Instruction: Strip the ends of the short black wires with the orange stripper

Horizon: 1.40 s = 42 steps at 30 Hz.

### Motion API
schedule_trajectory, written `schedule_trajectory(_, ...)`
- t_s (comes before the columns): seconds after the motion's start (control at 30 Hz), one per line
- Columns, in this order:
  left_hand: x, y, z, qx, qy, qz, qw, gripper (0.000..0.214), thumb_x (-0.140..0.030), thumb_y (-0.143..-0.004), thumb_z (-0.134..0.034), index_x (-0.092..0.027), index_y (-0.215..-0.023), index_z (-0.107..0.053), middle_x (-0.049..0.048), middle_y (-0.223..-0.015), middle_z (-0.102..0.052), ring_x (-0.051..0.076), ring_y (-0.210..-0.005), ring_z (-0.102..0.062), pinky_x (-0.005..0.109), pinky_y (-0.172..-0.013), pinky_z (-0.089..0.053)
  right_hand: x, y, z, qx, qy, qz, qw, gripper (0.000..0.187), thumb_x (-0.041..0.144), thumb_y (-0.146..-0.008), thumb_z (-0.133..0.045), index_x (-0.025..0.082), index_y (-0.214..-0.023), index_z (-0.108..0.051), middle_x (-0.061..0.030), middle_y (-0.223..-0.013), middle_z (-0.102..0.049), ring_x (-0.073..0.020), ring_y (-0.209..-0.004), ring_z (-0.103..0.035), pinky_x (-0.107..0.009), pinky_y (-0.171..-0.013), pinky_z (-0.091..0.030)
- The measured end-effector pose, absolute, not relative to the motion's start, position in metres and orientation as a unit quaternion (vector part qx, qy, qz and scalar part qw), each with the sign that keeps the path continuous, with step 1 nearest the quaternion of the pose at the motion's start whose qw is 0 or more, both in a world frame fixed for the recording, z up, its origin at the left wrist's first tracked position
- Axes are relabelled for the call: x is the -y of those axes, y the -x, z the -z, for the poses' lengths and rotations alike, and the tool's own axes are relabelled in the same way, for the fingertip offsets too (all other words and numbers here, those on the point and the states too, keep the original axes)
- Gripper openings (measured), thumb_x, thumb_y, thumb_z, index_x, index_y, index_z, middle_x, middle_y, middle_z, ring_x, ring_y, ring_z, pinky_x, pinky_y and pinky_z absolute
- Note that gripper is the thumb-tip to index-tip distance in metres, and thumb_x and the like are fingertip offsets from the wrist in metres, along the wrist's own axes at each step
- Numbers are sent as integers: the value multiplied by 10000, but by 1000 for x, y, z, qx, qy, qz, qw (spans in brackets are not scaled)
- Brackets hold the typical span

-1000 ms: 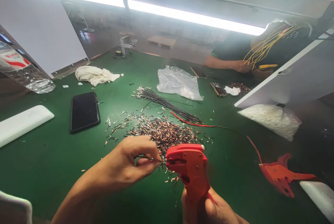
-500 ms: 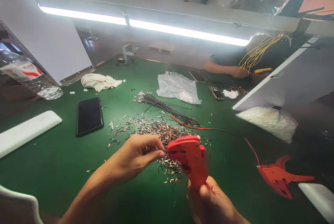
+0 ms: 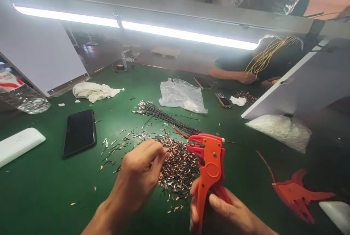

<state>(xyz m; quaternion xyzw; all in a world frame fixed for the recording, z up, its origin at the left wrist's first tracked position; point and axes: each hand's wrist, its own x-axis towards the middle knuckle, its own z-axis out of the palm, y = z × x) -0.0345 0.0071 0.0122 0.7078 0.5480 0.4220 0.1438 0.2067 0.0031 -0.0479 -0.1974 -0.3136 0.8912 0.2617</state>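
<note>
My right hand [image 3: 221, 213] grips the handles of an orange-red wire stripper [image 3: 209, 169], its jaws pointing up and left. My left hand [image 3: 142, 171] hovers over a heap of short stripped wire pieces [image 3: 177, 165], fingers pinched together at the tips; what they hold is too small to make out. A bundle of long dark wires [image 3: 164, 115] lies just beyond the heap, with a red wire [image 3: 182, 134] beside it.
On the green table [image 3: 54, 184] lie a black phone [image 3: 79, 131], a white bar [image 3: 19, 145], a white cloth [image 3: 93, 91], a plastic bag [image 3: 182, 95], a second red stripper [image 3: 295, 193] and a bag of white parts [image 3: 279, 130]. Another person's hand [image 3: 244, 77] holds yellow wires opposite.
The stripper has turned from facing my left hand to jaws upright. My left hand has pulled away from the jaws and dropped over the heap.
</note>
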Motion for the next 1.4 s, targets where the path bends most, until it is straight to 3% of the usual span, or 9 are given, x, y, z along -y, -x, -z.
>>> schedule_trajectory(0.13,-1,30,-6,-512,-736,-437,66,186,-92,-963,-514,-192,-833,-602,-31,-682,-569,90,-588,-513,213,-537,-411,-1,-203,68,352,158,-881,275,345,363,-912,-719,144,-1170,-654,-109,-959,-748,-160,-823,-718,-255,-718,-510)
schedule_trajectory(0.33,8,33,5,-476,-767,-428,51,226,-37,-943,-512,-200,-1063,-611,-21,-746,-598,91,-644,-555,193,-576,-460,5,-204,82,392,179,-854,290,333,330,-894,-727,124,-1150,-675,-78,-810,-723,-104,-658,-639,-205,-629,-463)
schedule_trajectory(0.43,10,35,5,-474,-778,-407,68,251,2,-933,-472,-192,-1021,-603,12,-836,-621,103,-728,-581,197,-626,-492,7,-203,80,405,188,-850,281,340,335,-881,-734,132,-1148,-677,-75,-809,-708,-116,-665,-626,-218,-628,-455)
schedule_trajectory(0.53,11,34,3,-475,-776,-409,70,264,6,-936,-446,-199,-1000,-600,5,-800,-606,110,-688,-549,208,-584,-466,8,-203,78,411,206,-849,259,378,369,-871,-734,125,-1153,-671,-76,-800,-699,-124,-662,-609,-232,-630,-445)
schedule_trajectory(0.73,10,35,-2,-451,-787,-419,37,217,-14,-936,-527,-184,-1059,-584,-7,-795,-659,114,-663,-534,234,-643,-479,11,-204,74,420,208,-850,242,409,397,-814,-761,110,-1095,-689,-50,-726,-669,-122,-616,-564,-229,-598,-408)
schedule_trajectory(0.83,10,36,-5,-449,-788,-415,68,192,-14,-933,-529,-187,-989,-591,-5,-745,-609,128,-678,-509,234,-591,-435,11,-203,69,409,222,-848,252,380,383,-791,-772,105,-1041,-707,-57,-739,-674,-117,-616,-557,-214,-578,-386)
schedule_trajectory(1.17,15,35,-9,-467,-765,-419,146,173,-33,-928,-557,-181,-886,-635,1,-755,-616,149,-735,-478,286,-694,-401,18,-203,69,402,246,-843,259,313,392,-748,-797,135,-900,-702,-31,-746,-653,-108,-631,-516,-217,-577,-331)
schedule_trajectory(1.4,12,33,-13,-471,-769,-397,168,229,-41,-954,-499,-175,-825,-633,2,-697,-585,163,-719,-432,290,-666,-362,10,-202,70,461,231,-837,181,400,543,-724,-792,172,-817,-672,0,-662,-555,-135,-587,-432,-269,-541,-342)
